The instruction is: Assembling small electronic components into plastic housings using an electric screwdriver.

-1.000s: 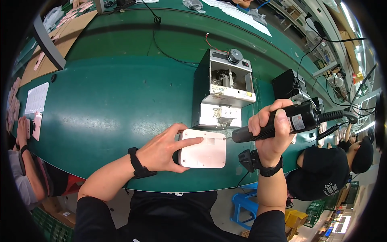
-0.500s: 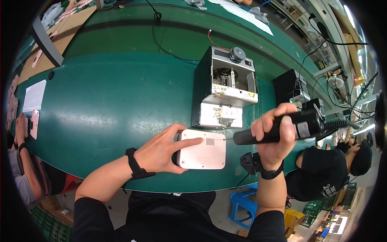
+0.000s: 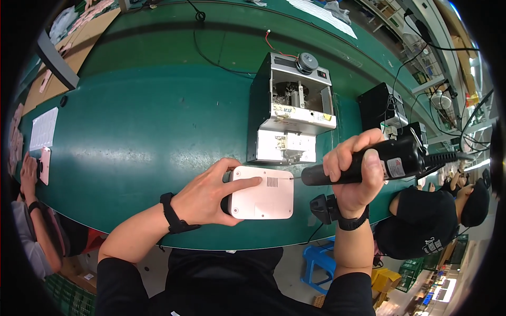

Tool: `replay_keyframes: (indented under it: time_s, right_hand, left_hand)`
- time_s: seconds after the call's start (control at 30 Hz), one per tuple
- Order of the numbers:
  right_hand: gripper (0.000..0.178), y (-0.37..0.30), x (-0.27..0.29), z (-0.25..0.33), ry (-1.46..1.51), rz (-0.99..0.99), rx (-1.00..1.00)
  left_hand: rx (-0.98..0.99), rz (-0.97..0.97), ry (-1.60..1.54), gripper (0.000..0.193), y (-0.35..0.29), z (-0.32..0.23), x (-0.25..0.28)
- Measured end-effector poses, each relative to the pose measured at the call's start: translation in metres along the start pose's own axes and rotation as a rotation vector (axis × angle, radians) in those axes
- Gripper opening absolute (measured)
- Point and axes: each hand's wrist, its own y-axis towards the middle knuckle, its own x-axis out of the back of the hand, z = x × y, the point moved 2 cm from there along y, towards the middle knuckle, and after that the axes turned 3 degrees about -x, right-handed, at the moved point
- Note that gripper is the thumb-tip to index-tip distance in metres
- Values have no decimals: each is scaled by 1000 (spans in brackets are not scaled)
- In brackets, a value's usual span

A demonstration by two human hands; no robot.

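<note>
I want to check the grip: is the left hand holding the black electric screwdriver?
No, the right hand grips the black electric screwdriver, while the left hand rests on the white rounded casing.

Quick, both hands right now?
Left hand: open, pressing the pale pink rounded plastic casing.
Right hand: closed around the black electric screwdriver.

— How's the feed on your end?

— Bright and even. I see overhead light pooling in a pale glare on the green desk (image 3: pixel 132 131), with soft shadows under the left hand (image 3: pixel 211 192).

— Any distortion?

— Heavy fisheye: the edges bend, the corners go black, and the far right is blown out and soft.
</note>
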Motion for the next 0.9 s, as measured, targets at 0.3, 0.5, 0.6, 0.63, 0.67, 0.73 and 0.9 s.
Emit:
replay_keyframes:
  time_s: [0.3, 0.5, 0.6, 0.63, 0.67, 0.73, 0.9]
  right_hand:
    - [23, 11, -13, 26, 30, -119, 85]
    - [22, 34, -24, 24, -37, -159, 125]
    - [22, 32, -27, 23, -36, -125, 87]
    - [22, 29, -27, 25, -25, -110, 67]
    - [22, 27, -28, 26, -14, -95, 50]
    - [22, 20, -29, 24, -10, -76, 51]
    - [21, 16, -33, 15, -25, -65, 32]
  left_hand:
    - [-11, -30, 10, 81, 8, -7, -14]
    - [-32, -45, -15, 80, 16, -13, -22]
    - [-38, -58, -16, 79, 15, -12, -21]
    - [-44, -62, -15, 79, 15, -12, -21]
    - [-41, -67, -15, 79, 15, -11, -21]
    - [-39, -60, -17, 78, 15, -10, -22]
    - [-40, -58, -15, 79, 14, -11, -21]
